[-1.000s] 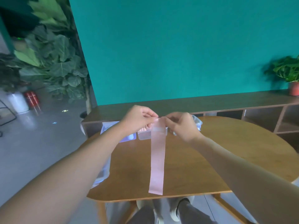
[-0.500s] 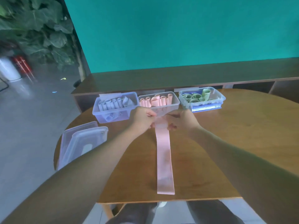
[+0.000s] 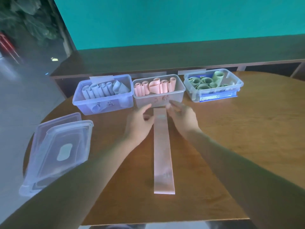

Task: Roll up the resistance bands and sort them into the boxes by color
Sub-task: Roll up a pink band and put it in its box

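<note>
Pink band (image 3: 162, 151): now flat and unrolled on the tabletop (image 3: 239, 138), its far end just before the pink box (image 3: 158, 90); half a second ago both hands pinched that end. Left hand (image 3: 140, 124) and right hand (image 3: 182, 118) have let go and flank the end, fingers relaxed and apart. White box (image 3: 103, 94) left of the pink box, green box (image 3: 213, 84) right; lids (image 3: 61, 151) lower left.

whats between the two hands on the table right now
In the head view, the far end of the flat pink band lies between the left hand and the right hand, just before the pink box.
</note>
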The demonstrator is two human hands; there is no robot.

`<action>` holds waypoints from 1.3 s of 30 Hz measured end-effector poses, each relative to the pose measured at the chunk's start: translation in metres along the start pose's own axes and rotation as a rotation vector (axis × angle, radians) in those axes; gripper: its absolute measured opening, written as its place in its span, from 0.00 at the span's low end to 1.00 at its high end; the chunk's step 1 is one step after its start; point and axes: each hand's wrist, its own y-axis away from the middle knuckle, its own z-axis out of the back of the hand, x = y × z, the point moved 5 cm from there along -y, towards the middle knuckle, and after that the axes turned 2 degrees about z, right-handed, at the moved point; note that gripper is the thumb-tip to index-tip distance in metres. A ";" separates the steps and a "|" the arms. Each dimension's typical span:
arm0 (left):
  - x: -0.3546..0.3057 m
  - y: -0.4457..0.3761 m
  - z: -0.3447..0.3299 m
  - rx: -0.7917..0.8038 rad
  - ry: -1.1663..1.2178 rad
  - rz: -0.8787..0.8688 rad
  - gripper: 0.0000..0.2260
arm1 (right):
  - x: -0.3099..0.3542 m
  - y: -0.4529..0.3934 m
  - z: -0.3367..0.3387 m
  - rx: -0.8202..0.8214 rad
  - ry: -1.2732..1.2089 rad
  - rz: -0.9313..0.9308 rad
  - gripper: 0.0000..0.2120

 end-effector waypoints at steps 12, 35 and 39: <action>-0.024 0.177 0.033 0.195 0.108 -0.033 0.12 | -0.005 0.178 0.020 0.198 0.100 0.242 0.15; -0.019 0.207 0.035 0.123 -0.010 -0.133 0.05 | 0.000 0.217 0.010 0.088 0.219 0.253 0.04; -0.015 0.195 0.032 0.082 -0.066 -0.092 0.05 | -0.001 0.208 0.006 0.094 0.263 0.264 0.07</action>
